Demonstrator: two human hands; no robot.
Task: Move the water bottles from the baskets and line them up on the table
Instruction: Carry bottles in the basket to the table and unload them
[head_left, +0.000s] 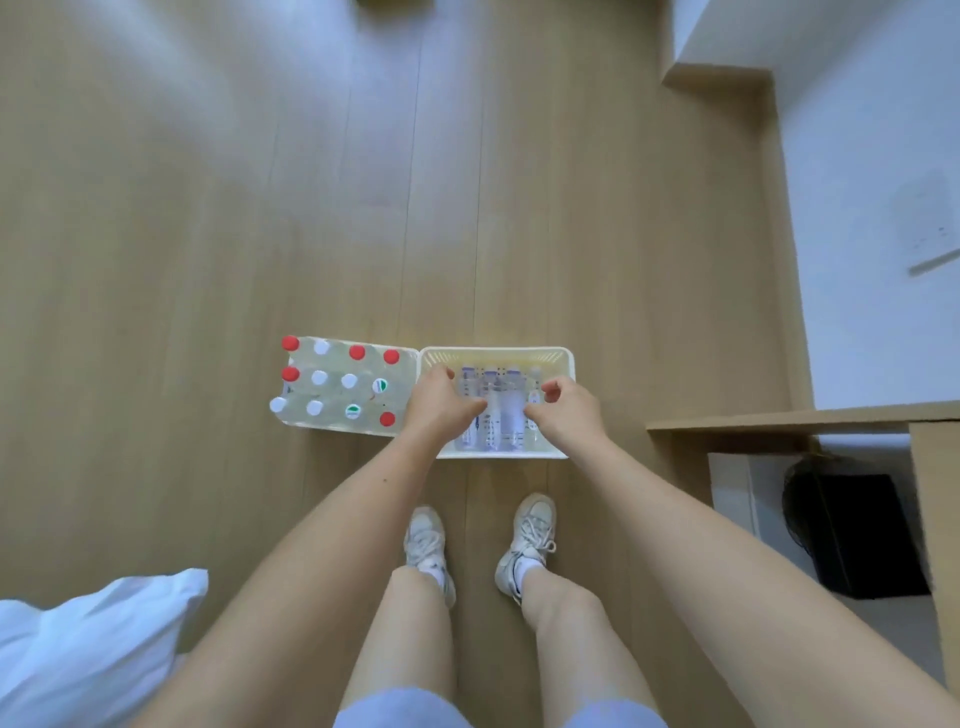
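**Head view: both hands down in the white basket**

Lying bottles (501, 410) fill the white basket (498, 353) on the floor, at 12 o'clock from the shoes (426, 540). Their long axes run 12 to 6 o'clock, side by side; which end carries the cap is too blurred to tell. The left hand (441, 402) and right hand (566, 413) are over them with fingers curled, but I cannot tell whether either grips a bottle. Best to take one bottle per hand around its middle, lift clear of the rim, then turn it upright. At 9 o'clock, right against the basket, upright bottles (337, 382) point their caps at the camera. The table (779, 418) lies at 3 o'clock, apart.
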